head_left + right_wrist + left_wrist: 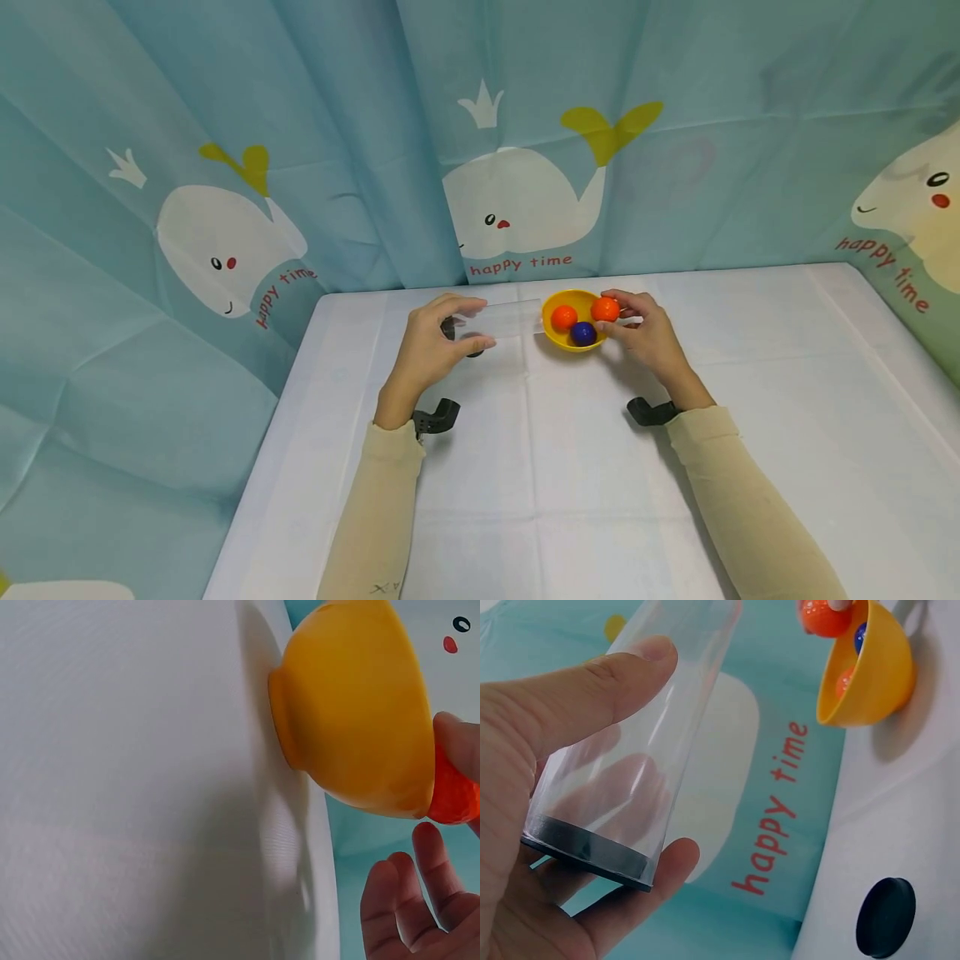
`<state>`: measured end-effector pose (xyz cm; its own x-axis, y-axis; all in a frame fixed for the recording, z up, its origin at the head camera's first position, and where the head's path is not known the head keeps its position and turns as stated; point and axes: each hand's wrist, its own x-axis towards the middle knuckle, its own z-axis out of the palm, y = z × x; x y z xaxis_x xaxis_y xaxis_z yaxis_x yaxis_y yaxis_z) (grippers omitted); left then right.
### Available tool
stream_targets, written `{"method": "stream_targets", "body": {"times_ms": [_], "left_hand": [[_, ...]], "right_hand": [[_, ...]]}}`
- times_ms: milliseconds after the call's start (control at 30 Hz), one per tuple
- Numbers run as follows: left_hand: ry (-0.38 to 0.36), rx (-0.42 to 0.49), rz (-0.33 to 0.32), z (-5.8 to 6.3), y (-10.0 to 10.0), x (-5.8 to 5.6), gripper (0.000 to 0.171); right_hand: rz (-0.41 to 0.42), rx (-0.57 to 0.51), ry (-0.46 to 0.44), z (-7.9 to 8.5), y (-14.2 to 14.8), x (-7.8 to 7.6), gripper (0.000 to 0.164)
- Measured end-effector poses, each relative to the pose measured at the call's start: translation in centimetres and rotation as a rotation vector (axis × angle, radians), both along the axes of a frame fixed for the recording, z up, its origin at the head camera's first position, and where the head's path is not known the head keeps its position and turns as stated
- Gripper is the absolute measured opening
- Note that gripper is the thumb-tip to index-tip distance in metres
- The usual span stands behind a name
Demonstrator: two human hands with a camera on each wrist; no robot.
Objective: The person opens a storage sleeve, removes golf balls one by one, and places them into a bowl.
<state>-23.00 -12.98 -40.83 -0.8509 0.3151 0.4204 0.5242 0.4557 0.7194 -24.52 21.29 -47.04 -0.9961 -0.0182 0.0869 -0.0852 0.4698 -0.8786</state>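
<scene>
My left hand (427,342) grips a clear plastic tube (513,317) near its black base (585,847), thumb on one side and fingers on the other. The tube lies sideways in the head view, its far end beside a yellow bowl (573,297). At the bowl's right rim, my right hand (648,335) pinches an orange ball (606,309) between thumb and fingers. Inside the bowl are another orange ball (564,318) and a dark blue ball (583,334). In the right wrist view the held ball (454,791) shows at the rim, partly hidden by the thumb.
A round black cap (886,918) sits on the white-covered table (480,467) below the left hand. Behind the table's back edge hangs a blue curtain (375,100) with printed whales. Each wrist wears a black camera mount (438,415).
</scene>
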Motion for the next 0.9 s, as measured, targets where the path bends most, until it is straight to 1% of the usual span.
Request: {"method": "stream_targets", "body": {"times_ms": [200,300,433,533,700,900], "left_hand": [[-0.004,0.005,-0.002,-0.1,0.04,0.05,0.053],[-0.011,0.014,-0.005,-0.04,0.09,0.12,0.053],[-0.011,0.013,-0.006,0.06,0.17,0.14,0.052],[-0.009,0.02,-0.01,0.09,0.18,0.15,0.053],[-0.001,0.032,-0.015,0.02,0.17,0.1,0.053],[0.02,0.02,0.004,0.01,0.13,0.06,0.051]], "right_hand": [[0.023,0.016,-0.046,-0.31,-0.27,-0.12,0.052],[0.024,0.026,-0.04,-0.42,-0.26,-0.12,0.049],[0.01,0.027,-0.01,-0.48,-0.07,-0.13,0.04],[0.003,0.024,-0.004,-0.52,-0.04,-0.18,0.036],[0.002,0.014,-0.016,-0.56,-0.09,-0.21,0.033],[-0.017,0.002,-0.033,-0.21,-0.08,0.02,0.031]]}}
